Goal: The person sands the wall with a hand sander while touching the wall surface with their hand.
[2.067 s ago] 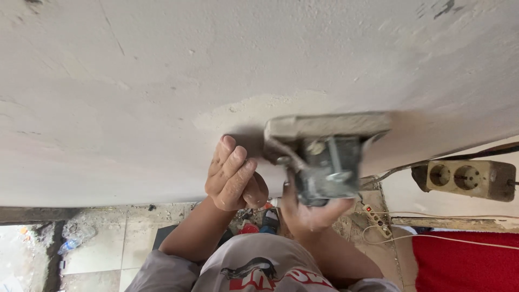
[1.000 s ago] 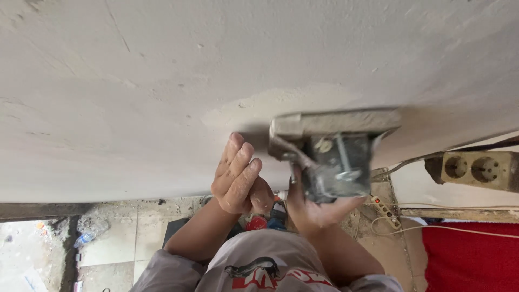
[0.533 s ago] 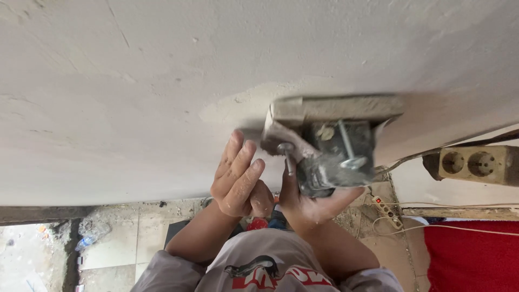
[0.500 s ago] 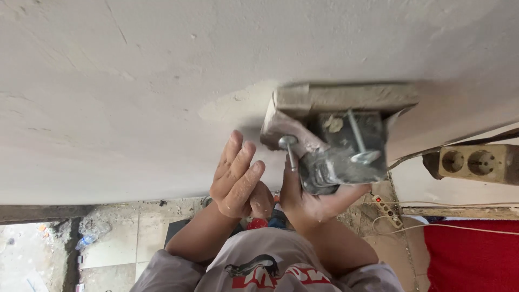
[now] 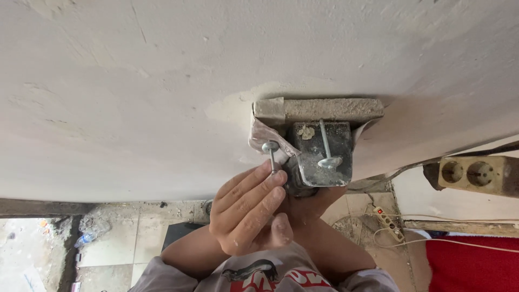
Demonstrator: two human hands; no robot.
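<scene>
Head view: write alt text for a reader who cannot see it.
Two hands work at a metal box set under a plaster-caked block on a pale plastered wall. The left hand pinches a screw at the box's left edge; the right hand grips the box from below. A double socket sits at right.

- A dull grey metal bracket box, scuffed and blotched with dried plaster, is seen just beyond the fingertips of the left hand.
- A thin bright metal bolt with a round washer head, smooth and slightly shiny, is touched by those fingertips.
- A second, similar steel bolt is set against the box face.
- A rough, matt grey cement slab is seen above the box.
- The white plastered ceiling, matt and unevenly smoothed, is patched around the slab.
- A yellowed, matt plastic double socket is seen well to the right.
</scene>
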